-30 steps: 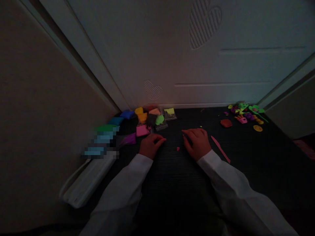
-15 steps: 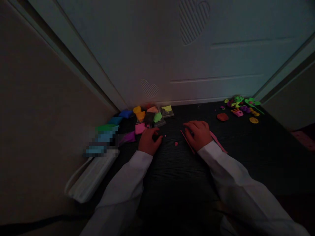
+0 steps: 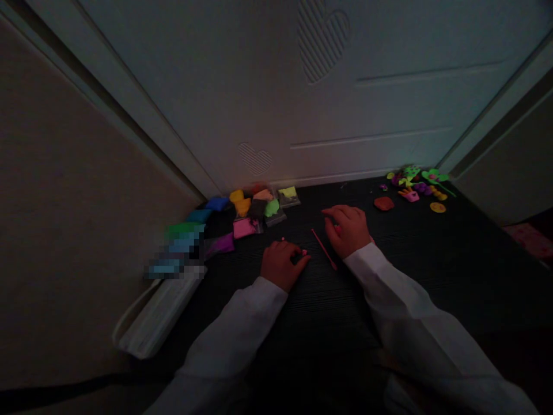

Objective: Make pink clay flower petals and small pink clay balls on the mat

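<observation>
The scene is dim. My left hand point(image 3: 283, 265) rests on a dark ribbed mat point(image 3: 328, 311), its fingertips closed on a tiny pink clay bit point(image 3: 305, 252). My right hand point(image 3: 349, 229) lies a little farther back and to the right, gripping a thin pink modelling stick point(image 3: 324, 249) whose tip points toward my left hand. Another small pink crumb point(image 3: 283, 238) lies just beyond my left hand. Both arms wear white sleeves.
Several bags of coloured clay point(image 3: 254, 210) lie at the back left by a white door point(image 3: 328, 104). Finished clay shapes point(image 3: 415, 184) and a red clay lump point(image 3: 383, 203) sit at the back right. A white case point(image 3: 151, 323) lies at the mat's left edge.
My left hand has moved right and nearer, onto the pink clay bit. My right hand picked up the pink stick and shifted slightly back. The camera tilted a little.
</observation>
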{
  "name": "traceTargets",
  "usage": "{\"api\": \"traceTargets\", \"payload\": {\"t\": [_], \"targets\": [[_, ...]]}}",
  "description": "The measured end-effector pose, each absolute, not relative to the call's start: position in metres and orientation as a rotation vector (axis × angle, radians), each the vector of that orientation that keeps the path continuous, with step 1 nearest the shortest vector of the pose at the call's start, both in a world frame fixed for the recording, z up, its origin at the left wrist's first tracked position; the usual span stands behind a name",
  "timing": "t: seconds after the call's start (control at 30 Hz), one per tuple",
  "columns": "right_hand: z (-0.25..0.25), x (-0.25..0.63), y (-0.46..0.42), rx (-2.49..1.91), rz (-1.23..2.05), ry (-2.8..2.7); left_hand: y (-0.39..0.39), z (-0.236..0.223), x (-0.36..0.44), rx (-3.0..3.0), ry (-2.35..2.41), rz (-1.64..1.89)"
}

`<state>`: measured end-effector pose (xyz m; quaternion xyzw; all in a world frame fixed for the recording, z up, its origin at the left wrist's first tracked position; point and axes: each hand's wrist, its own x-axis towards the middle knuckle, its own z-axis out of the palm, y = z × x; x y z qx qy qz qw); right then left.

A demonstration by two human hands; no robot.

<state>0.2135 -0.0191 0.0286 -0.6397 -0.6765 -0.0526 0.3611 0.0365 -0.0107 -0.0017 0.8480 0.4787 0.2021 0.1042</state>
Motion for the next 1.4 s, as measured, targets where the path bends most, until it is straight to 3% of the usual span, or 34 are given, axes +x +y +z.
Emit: {"api": "traceTargets", "payload": {"t": [0.33,0.5,0.73,0.9,1.4], "targets": [[0.032,0.216,-0.02,-1.62,-0.096,-1.719,-0.009,-0.003,0.038,2.394,1.338,0.638],[0.038,0.214,-0.025,-1.536,0.011,-1.693,-0.003,0.015,0.033,1.996,1.195,0.738],[0.043,0.196,-0.037,-1.222,0.686,-1.643,0.011,0.025,0.032,1.32,0.859,0.921],[0.035,0.185,-0.038,-1.05,1.056,-1.541,0.006,0.021,0.034,1.189,0.719,0.906],[0.032,0.182,-0.038,-1.051,1.114,-1.443,0.005,0.022,0.027,1.316,0.698,0.877]]}}
